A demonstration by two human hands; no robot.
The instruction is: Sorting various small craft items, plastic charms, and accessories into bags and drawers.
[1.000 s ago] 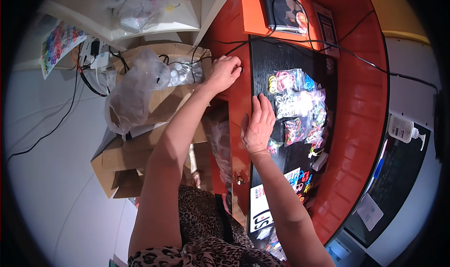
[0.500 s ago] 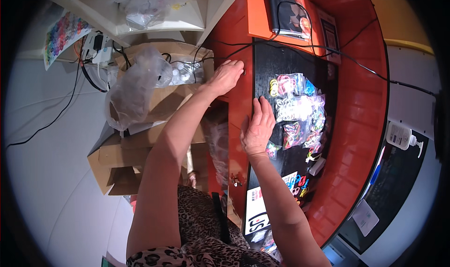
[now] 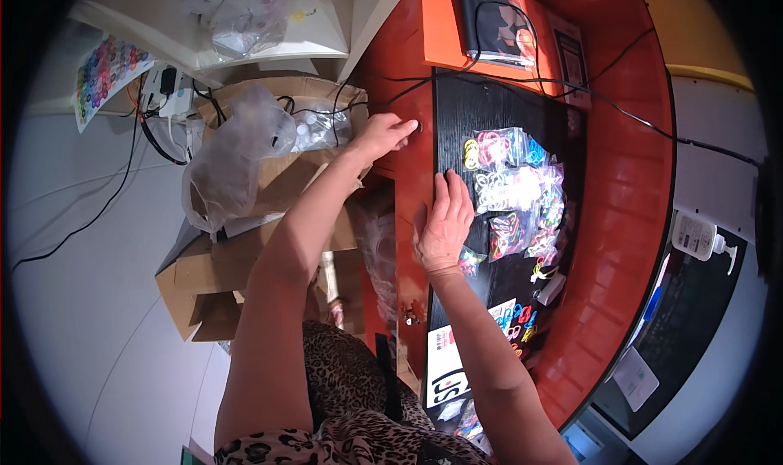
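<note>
My left hand (image 3: 385, 135) is at the upper part of a red cabinet front (image 3: 414, 196). Its fingers are curled under and the thumb reaches to a small dark round fitting (image 3: 419, 127) on that front; whatever the fingers hold, if anything, is hidden. My right hand (image 3: 443, 227) lies with fingers stretched out on the near edge of the black desktop (image 3: 457, 98). Just right of its fingertips are clear bags of coloured rings (image 3: 499, 148), a bag of white rings (image 3: 502, 189) and a bag of pink and multicoloured loops (image 3: 507, 235).
Black cables (image 3: 563, 86) cross the desktop's far end beside an orange box (image 3: 444, 28). To my left stand an open cardboard box (image 3: 212, 269) and a crumpled translucent bag (image 3: 232, 159). A white pump bottle (image 3: 695, 235) is at the right. Loose coloured clips (image 3: 522, 322) lie nearer me.
My left hand has shifted slightly left and down, its fingers curling under and its thumb coming to the round fitting. My right hand stays flat on the desktop edge.
</note>
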